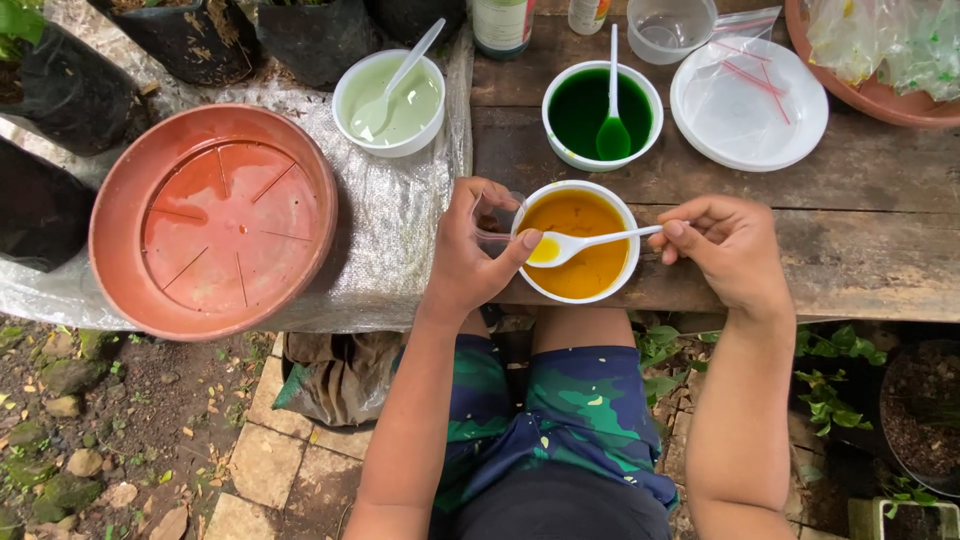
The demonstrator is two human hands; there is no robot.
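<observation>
A white plastic spoon [585,241] is held by its handle end in the right hand [728,252], whose fingers are closed in a pinch around it, and its bowl is lowered over the white bowl of orange liquid [580,242] at the near edge of the wooden table [860,215]. The spoon's bowl, filled with yellow-orange liquid, is touched by the thumb of the left hand [470,252]. A small clear plastic cup [496,215] is gripped by the curled left fingers just beside the bowl's left rim; the cup is partly covered by the fingers, and what it contains cannot be made out. Behind, a white bowl of dark green liquid [602,115] and a white bowl of pale green liquid [390,103] are placed, each with a spoon inside. A large terracotta saucer [212,220] is seen at the left.
</observation>
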